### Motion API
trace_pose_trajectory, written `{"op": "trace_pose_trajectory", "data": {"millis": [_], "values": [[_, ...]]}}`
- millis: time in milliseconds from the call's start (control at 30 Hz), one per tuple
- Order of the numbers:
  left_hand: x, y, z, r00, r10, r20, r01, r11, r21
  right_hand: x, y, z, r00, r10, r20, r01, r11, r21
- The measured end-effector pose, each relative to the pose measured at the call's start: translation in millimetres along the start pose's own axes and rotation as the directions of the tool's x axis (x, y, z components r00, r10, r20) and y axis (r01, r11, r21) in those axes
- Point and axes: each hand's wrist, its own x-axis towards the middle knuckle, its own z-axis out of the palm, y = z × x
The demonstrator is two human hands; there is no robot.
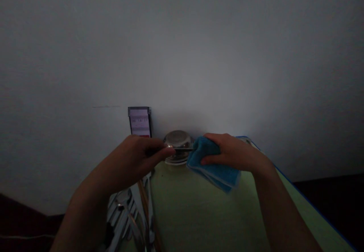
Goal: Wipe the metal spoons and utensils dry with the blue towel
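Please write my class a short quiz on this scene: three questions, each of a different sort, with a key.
1. True or false: the blue cloth is in the left hand.
2. What stands against the wall, to the left of the metal bowl?
A) a plate
B) a phone
C) a bottle
3. Fill in: the cutlery lies on the ____ side of the table.

Key: 1 false, the right hand holds it; 2 B; 3 left.
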Motion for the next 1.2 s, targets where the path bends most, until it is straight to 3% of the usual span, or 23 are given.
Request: {"op": "trace_pose_trajectory", "data": {"millis": [233, 333, 467, 600, 800, 900, 1200], "values": [[1.0, -6.3, 5.0, 1.0, -0.026, -0.002, 0.026, 0.999, 0.021, -3.5, -3.9, 1.1, 0.998, 0.068, -0.011, -0.067, 0.992, 0.104], [2.3, -8.5, 7.0, 1.0, -0.021, -0.007, 0.021, 1.0, 0.023, -4.9, -0.5, 1.1, 1.0, 0.029, -0.01, -0.027, 0.988, 0.155], [2.9, -7.4, 7.6, 1.0, 0.011, -0.001, -0.011, 1.0, 0.006, -3.8, 5.4, 0.5, 0.998, -0.059, -0.012, 0.059, 0.997, 0.047], [1.8, -5.7, 7.8, 1.0, 0.004, 0.0, -0.004, 1.0, -0.014, -2.3, 5.5, 0.4, 0.99, -0.051, -0.13, 0.053, 0.999, 0.008], [1.1, -8.8, 8.5, 0.999, 0.029, -0.017, -0.029, 1.0, 0.011, -0.7, 8.5, 3.8, 0.961, 0.036, -0.274, -0.007, 0.994, 0.107], [1.5, -9.9, 8.9, 1.0, 0.02, -0.008, -0.02, 1.0, 0.013, 0.4, 12.5, 5.7, 0.965, 0.08, -0.25, -0.032, 0.981, 0.193], [2.5, -13.2, 10.6, 0.999, 0.008, -0.033, -0.006, 0.999, 0.051, -3.9, 4.9, 2.8, 0.987, 0.008, -0.162, 0.037, 0.961, 0.274]]}}
